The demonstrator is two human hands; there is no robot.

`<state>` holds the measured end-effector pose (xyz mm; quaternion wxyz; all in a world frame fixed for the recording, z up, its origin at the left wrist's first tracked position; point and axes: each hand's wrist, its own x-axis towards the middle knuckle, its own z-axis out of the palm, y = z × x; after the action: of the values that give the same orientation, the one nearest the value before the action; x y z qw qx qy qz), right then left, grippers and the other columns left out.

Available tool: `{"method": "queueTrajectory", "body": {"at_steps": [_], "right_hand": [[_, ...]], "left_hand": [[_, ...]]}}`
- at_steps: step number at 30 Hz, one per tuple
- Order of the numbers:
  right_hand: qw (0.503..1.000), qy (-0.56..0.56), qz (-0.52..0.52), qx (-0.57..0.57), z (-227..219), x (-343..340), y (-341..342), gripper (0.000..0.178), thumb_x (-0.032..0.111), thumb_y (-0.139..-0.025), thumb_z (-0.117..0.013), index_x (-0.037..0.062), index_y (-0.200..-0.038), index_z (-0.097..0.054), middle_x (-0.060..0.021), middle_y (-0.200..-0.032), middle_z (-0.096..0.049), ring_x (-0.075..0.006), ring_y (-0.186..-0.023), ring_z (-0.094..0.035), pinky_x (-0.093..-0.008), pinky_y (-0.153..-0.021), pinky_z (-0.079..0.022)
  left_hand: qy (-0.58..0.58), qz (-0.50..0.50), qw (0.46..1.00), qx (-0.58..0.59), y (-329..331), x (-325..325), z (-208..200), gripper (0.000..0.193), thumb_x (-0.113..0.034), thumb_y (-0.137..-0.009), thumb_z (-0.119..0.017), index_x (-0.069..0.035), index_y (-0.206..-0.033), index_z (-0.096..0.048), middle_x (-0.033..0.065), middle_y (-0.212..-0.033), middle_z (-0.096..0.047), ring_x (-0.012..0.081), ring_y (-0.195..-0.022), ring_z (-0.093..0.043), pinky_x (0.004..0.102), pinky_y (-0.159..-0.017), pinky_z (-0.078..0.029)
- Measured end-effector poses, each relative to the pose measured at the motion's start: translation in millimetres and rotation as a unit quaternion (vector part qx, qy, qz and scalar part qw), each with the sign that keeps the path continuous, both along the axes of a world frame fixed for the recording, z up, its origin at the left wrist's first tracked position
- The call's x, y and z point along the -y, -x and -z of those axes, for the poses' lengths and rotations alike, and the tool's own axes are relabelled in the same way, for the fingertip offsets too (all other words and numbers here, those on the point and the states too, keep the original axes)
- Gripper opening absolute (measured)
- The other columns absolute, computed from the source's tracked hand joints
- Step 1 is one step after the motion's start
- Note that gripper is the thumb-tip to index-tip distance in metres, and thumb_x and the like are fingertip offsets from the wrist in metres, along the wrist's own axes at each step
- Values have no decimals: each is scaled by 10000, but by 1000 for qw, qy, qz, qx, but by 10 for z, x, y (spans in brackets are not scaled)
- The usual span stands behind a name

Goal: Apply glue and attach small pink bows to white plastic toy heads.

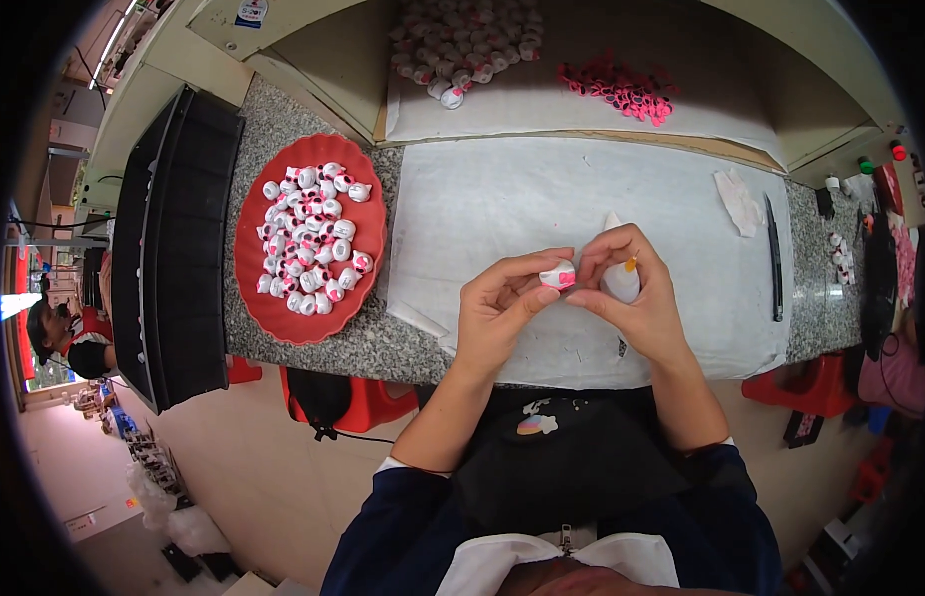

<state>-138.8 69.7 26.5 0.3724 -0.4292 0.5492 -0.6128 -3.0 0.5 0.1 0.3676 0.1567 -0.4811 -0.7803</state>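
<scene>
My left hand (503, 303) pinches a small white and pink figurine head (557, 275) between thumb and fingertips, above the white paper sheet (472, 219). Close beside it, my right hand (641, 298) is curled around a small white squeeze bottle (621, 284) with a yellow tip. The right thumb and fingertips come near the figurine head; whether they touch it I cannot tell. To the left, a red scalloped plate (256, 298) holds several similar white and pink pieces (308, 238).
On the shelf at the back lie a heap of white pieces (462, 45) and a pile of small pink parts (621, 87). A crumpled tissue (738, 202) and a black pen-like tool (773, 256) lie at the right. Black bins (179, 248) stand far left; a person (80, 338) is beyond.
</scene>
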Motion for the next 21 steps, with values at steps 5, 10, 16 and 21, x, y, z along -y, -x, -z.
{"method": "queueTrajectory", "body": {"at_steps": [5,10,16,21], "right_hand": [[998,-31,-47,13,-11,-7,-14,251,-19,-606,-653,1,-830,-542,-54,-776,-558,-96,-681,-500,-215,-640,-390],[992,0,-89,87,100,-50,26,251,-1,-624,-649,-24,-853,-547,-76,-759,-568,-107,-652,-520,-227,-638,-409],[993,-48,-72,80,37,-38,33,245,12,-638,-639,-30,-859,-541,-79,-772,-572,-120,-646,-532,-228,-598,-426],[997,-21,-60,53,87,-53,25,235,2,-657,-610,-31,-876,-534,-85,-780,-570,-119,-651,-534,-220,-580,-431]], "left_hand": [[-37,22,999,-3,-7,-6,-16,238,48,-718,-546,28,-954,-524,172,-1030,-514,194,-938,-509,285,-814,-415],[-11,57,998,-39,-38,12,93,240,50,-703,-562,28,-942,-540,154,-966,-551,178,-899,-530,280,-785,-433],[-44,38,998,19,-34,9,13,255,41,-703,-570,31,-956,-538,128,-933,-568,156,-852,-545,259,-756,-442],[-2,7,1000,27,-2,-35,-5,245,20,-721,-563,27,-965,-537,126,-935,-568,151,-850,-541,256,-756,-435]]}}
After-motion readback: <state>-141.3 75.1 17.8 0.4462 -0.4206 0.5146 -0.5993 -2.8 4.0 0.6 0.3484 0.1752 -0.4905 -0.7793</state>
